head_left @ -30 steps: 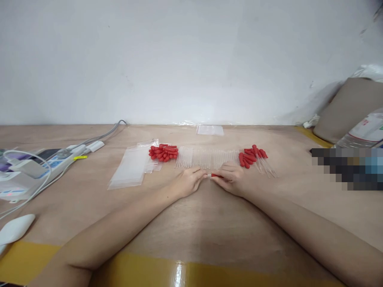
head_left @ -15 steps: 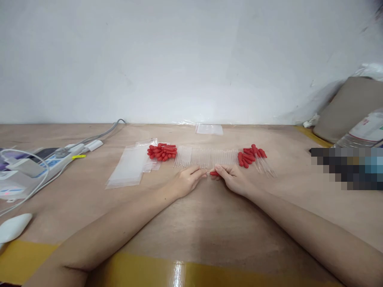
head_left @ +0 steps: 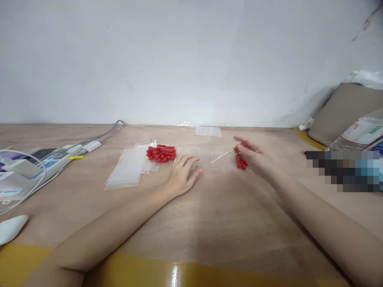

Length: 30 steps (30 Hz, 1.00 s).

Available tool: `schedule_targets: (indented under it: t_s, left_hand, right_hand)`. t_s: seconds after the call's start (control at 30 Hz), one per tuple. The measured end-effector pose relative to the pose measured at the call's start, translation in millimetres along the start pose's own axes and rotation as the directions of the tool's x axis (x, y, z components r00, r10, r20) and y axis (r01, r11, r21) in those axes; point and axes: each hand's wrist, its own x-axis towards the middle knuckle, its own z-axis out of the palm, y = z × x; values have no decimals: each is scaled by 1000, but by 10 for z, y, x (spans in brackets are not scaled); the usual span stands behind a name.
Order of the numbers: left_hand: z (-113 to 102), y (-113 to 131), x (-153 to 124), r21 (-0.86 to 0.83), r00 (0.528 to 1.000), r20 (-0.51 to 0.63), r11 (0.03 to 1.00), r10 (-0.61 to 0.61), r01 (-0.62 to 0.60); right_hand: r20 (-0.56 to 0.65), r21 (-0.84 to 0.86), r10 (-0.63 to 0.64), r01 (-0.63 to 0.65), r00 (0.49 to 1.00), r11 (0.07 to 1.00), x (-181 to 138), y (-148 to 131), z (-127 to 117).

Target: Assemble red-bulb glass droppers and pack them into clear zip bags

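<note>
A glass dropper [head_left: 223, 156] with a red rubber bulb is pinched by its bulb end in my right hand [head_left: 254, 155], slightly blurred. Its thin clear tube points left and down over a row of glass tubes [head_left: 206, 160] lying side by side. My left hand [head_left: 182, 175] rests at the left end of that row, thumb and fingers apart, with nothing in it. Left of it lies a heap of red rubber bulbs [head_left: 161, 154]. A few more red bulbs [head_left: 241, 163] show beneath my right hand, which hides the finished-looking droppers seen there earlier.
Clear plastic bags [head_left: 124, 169] lie to the left, and a small bag [head_left: 208, 131] by the wall. A power strip [head_left: 55, 159] with cables and a white mouse [head_left: 13, 229] sit far left. At right stand a grey bin [head_left: 338, 111] and a plastic bottle [head_left: 356, 133].
My hands have parted. The right hand has moved right and up, carrying the dropper from between them. The left hand has let go, opened and shifted slightly left.
</note>
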Motion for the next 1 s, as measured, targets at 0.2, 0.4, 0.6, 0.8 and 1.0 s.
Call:
schedule_targets:
  t_s: [0.2, 0.4, 0.6, 0.8, 1.0]
  left_hand:
    - [95, -80, 209, 146, 987, 79, 981, -138, 126]
    - [346, -52, 558, 226, 927, 162, 928, -337, 297]
    - [451, 45, 701, 291, 866, 221, 878, -448, 379]
    - [467, 117, 731, 420, 845, 220, 829, -487, 368]
    - [457, 265, 805, 545, 829, 249, 780, -501, 308]
  right_hand:
    - [-339, -355, -27, -101, 940, 929, 336, 27, -721]
    - [-157, -783, -37, -102, 987, 614, 351, 296, -888]
    - [-158, -850, -42, -114, 987, 514, 339, 363, -847]
    - [49, -847, -16, 50, 999, 530, 286, 185, -676]
    - [154, -931, 87, 115, 984, 348, 215, 81, -517]
